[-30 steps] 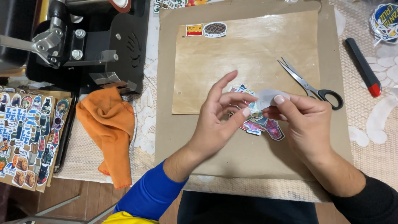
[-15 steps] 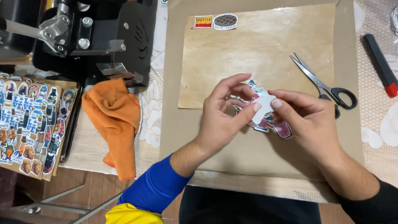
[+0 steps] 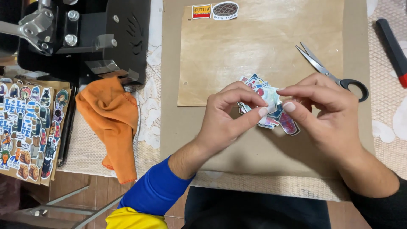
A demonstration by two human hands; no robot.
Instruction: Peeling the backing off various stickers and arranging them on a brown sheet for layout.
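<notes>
Nearest the camera, two forearms are reaching in over the bench (image 3: 271, 169), the left one wearing a blue sleeve (image 3: 154, 191), the right one a dark sleeve (image 3: 388, 208). The left hand (image 3: 224, 121) and the right hand (image 3: 328, 114) are meeting above a brown board, and both are pinching one small pale sticker (image 3: 270, 98) between thumb and fingertips, so each grip is closed on it. The sticker is being held just above a small heap of coloured stickers (image 3: 275, 118) that is lying on the board, partly hidden by the fingers.

To the left, an orange cloth (image 3: 112, 123) is lying crumpled on a lace covering, and beside it a sheet of printed stickers (image 3: 29, 127) is sitting at the edge.

Farther off, black-handled scissors (image 3: 330, 72) are resting on a lighter wooden panel (image 3: 263, 46), just beyond the right hand. Two stickers (image 3: 215, 10) are sitting at the panel's far edge. A black machine (image 3: 85, 38) is standing at far left, and a black and red tool (image 3: 393, 51) is lying at far right.
</notes>
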